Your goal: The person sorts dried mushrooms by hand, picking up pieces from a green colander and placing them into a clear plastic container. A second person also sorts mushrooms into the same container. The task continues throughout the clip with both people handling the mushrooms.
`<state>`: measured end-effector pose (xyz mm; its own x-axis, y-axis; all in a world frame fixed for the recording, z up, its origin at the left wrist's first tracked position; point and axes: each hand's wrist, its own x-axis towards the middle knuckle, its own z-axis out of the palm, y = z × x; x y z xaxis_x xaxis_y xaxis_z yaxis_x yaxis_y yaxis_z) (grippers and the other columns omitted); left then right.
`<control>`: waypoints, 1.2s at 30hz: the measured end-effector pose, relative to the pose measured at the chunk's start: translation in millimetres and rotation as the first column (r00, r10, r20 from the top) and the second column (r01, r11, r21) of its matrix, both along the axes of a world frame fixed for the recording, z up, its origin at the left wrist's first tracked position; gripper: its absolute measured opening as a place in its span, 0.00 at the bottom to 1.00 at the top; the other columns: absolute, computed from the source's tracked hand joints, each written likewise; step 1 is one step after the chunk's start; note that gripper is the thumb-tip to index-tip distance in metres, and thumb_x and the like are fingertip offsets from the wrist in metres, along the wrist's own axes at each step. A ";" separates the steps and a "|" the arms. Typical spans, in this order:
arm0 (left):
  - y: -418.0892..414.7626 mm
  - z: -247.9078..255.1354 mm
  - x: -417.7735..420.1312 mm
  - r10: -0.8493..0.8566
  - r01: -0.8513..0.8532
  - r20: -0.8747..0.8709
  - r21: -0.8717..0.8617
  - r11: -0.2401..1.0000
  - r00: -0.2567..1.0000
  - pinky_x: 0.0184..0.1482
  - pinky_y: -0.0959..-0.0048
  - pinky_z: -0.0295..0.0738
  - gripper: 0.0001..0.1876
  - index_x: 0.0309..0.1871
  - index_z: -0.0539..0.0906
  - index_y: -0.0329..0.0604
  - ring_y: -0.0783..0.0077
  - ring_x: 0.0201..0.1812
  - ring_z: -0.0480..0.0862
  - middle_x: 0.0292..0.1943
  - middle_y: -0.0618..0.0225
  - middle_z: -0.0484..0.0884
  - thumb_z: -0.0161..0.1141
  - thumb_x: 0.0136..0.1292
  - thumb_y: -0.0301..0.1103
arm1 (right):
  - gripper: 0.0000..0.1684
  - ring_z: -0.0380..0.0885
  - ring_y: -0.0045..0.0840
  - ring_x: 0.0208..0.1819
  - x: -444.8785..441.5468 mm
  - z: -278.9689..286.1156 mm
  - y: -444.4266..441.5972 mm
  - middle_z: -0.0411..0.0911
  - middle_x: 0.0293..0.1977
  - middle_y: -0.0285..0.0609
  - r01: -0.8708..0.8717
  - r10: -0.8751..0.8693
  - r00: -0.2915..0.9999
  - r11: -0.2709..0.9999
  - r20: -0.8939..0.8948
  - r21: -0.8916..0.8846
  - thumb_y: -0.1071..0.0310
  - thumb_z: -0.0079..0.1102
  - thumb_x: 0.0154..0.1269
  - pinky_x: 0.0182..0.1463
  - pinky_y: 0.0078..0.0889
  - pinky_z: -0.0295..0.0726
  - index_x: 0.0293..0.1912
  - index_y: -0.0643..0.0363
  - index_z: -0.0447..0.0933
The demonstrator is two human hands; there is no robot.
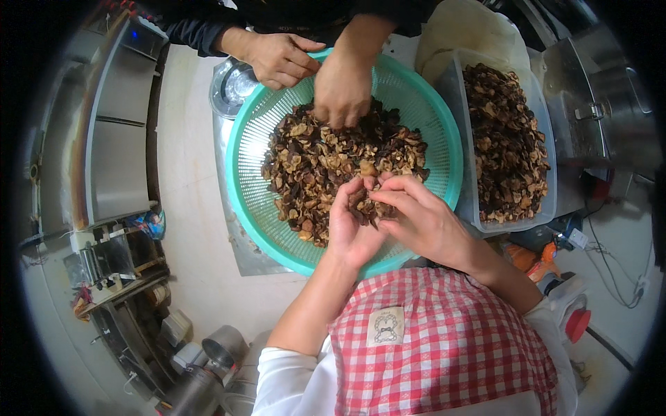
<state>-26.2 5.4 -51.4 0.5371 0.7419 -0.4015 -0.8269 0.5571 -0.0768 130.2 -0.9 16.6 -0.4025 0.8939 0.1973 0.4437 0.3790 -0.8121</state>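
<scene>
A turquoise plastic colander holds a heap of dried brown slices, dark and tan, of a kind I cannot settle. Over its near side my left hand is cupped, palm up, with a few dried pieces at its fingers. My right hand meets it from the right, its fingertips bent onto those same pieces. Its fingers partly hide what lies between the two hands. Across the colander, another person's hand reaches into the heap, and that person's other hand rests by the rim.
To the right stands a clear plastic bin filled with similar dried slices. A round metal pan sits behind the colander's left rim. A metal sheet lies beneath the colander. Metal pots are at the lower left, and cables hang at right.
</scene>
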 end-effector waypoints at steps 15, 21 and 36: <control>5.7 23.4 3.7 0.018 -0.028 0.194 0.051 0.998 0.981 0.66 0.55 0.70 0.25 0.72 0.66 0.45 0.57 0.69 0.70 0.73 0.59 0.64 0.41 0.76 0.42 | 0.22 0.71 0.40 0.53 18.6 7.0 3.9 0.74 0.52 0.43 0.099 -0.115 0.987 0.986 0.113 0.134 0.77 0.66 0.55 0.58 0.41 0.72 0.52 0.57 0.79; 2.0 16.1 4.2 -0.084 0.037 0.345 0.140 0.989 0.935 0.64 0.58 0.71 0.25 0.72 0.65 0.47 0.60 0.66 0.72 0.71 0.60 0.67 0.42 0.76 0.43 | 0.15 0.72 0.35 0.50 17.7 4.8 8.4 0.74 0.48 0.39 0.025 -0.081 0.965 0.975 0.249 0.220 0.72 0.68 0.56 0.54 0.39 0.69 0.45 0.56 0.81; -9.8 23.8 13.0 -0.069 0.045 0.222 0.114 0.992 0.973 0.74 0.42 0.53 0.22 0.69 0.72 0.49 0.59 0.71 0.67 0.68 0.56 0.71 0.43 0.75 0.41 | 0.02 0.78 0.33 0.43 32.1 -6.7 11.4 0.77 0.41 0.43 0.248 -0.255 0.958 0.966 -0.130 -0.067 0.78 0.60 0.64 0.47 0.32 0.76 0.37 0.64 0.76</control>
